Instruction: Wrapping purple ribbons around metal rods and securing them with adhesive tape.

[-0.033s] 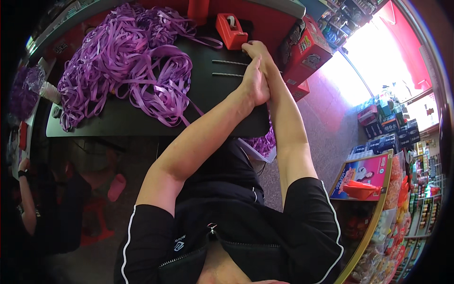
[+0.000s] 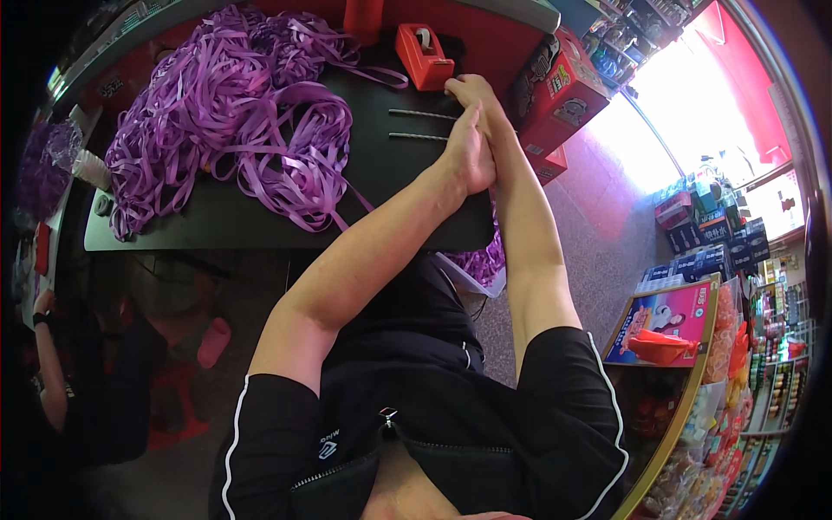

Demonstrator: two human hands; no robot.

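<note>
My left hand (image 2: 471,156) is open, its flat palm and straight fingers laid along the inner side of my right wrist. Farther out, my right hand (image 2: 474,87) bends left at the wrist, its fingers curled together. Whatever may be in that hand is hidden. Just beyond its fingertips stands a red tape dispenser (image 2: 424,62) with a roll in it. Beside my hands, two thin twisted metal rods (image 2: 420,135) lie side by side on the dark table (image 2: 381,169), their right ends running behind my hands. A large tangled heap of purple ribbon (image 2: 217,108) covers the table's left part.
Red printed boxes (image 2: 568,91) stand right of the table. A white container with purple ribbon (image 2: 477,269) sits below the table's near right corner. At the far left are a white spool (image 2: 92,170) and another person's arm (image 2: 49,360). Goods on shelves (image 2: 776,373) line the right.
</note>
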